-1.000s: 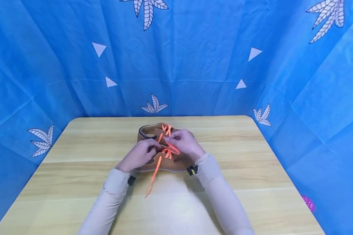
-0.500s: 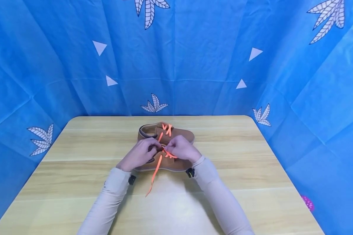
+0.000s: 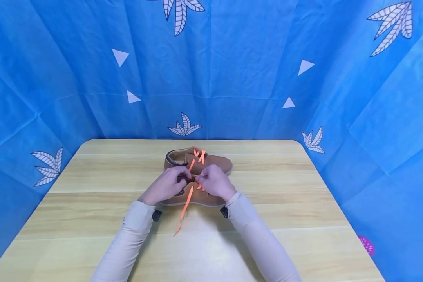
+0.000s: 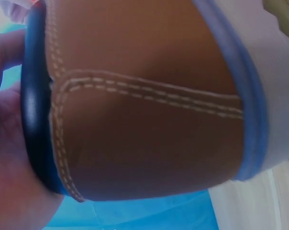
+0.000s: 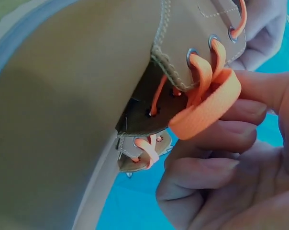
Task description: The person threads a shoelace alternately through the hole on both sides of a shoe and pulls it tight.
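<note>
A brown shoe (image 3: pixel 201 198) with orange laces lies toe to the right between both hands. My left hand (image 3: pixel 165 185) is at its opening, fingers curled over the edge beside the eyelets; its fingertips are partly hidden. From the right wrist, the left hand (image 5: pixel 269 31) shows behind the eyelet flap (image 5: pixel 194 26). My right hand (image 3: pixel 216 182) pinches the orange shoelace at the eyelets, and a loose loop of the shoelace (image 5: pixel 209 112) hangs beside its curled fingers. One free lace end (image 3: pixel 185 207) trails onto the table. In the left wrist view, the stitched heel side (image 4: pixel 149 143) fills most of the picture.
A second brown shoe (image 3: pixel 217 162) with orange laces stands right behind the first, its toe also to the right. Both rest on a light wooden table (image 3: pixel 289 188). Blue patterned cloth (image 3: pixel 246 78) hangs around the table's back and sides.
My right hand has come down and slightly left, close to the left fingertips. The lace loop it held above the shoe has drawn down out of head view. My left hand has barely moved.
</note>
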